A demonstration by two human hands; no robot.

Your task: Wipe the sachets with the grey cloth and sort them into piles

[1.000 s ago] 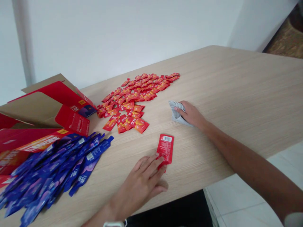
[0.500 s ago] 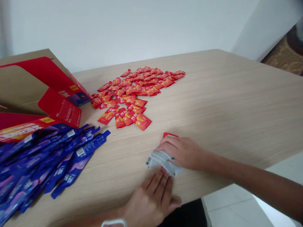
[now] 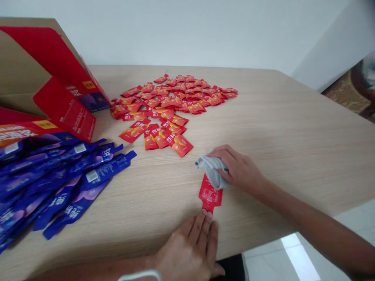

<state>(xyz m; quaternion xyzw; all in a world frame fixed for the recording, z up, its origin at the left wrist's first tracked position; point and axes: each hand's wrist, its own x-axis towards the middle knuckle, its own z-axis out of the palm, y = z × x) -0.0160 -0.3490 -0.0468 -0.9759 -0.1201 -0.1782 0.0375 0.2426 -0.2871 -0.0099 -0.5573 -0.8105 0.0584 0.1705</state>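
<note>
Closest, at the bottom edge, a white band (image 3: 140,274) circles the left wrist. The left hand (image 3: 189,246) lies palm down, its fingers straight and held together, gripping nothing; their tips press on the narrow end of a red pack (image 3: 210,196). That pack lies flat on the table (image 3: 281,132), near its front edge, with its narrow end towards the person and pale print on the upper face. Beyond the edge, to the right, is a pale tiled floor (image 3: 272,259). Just past the left fingertips, the right hand (image 3: 241,168) has its fingers and thumb curled round a bunched grey cloth (image 3: 216,171), which covers the pack's far end.

Well to the left, slim blue packs (image 3: 67,177) overlap in a heap, several showing white labels. Behind them stands a red box (image 3: 74,109), its flaps raised and brown inside. Farther off, red sachets (image 3: 178,97) with orange designs spread in a loose pile, a few fanned out on its near side. A pale wall (image 3: 190,31) rises behind the table.
</note>
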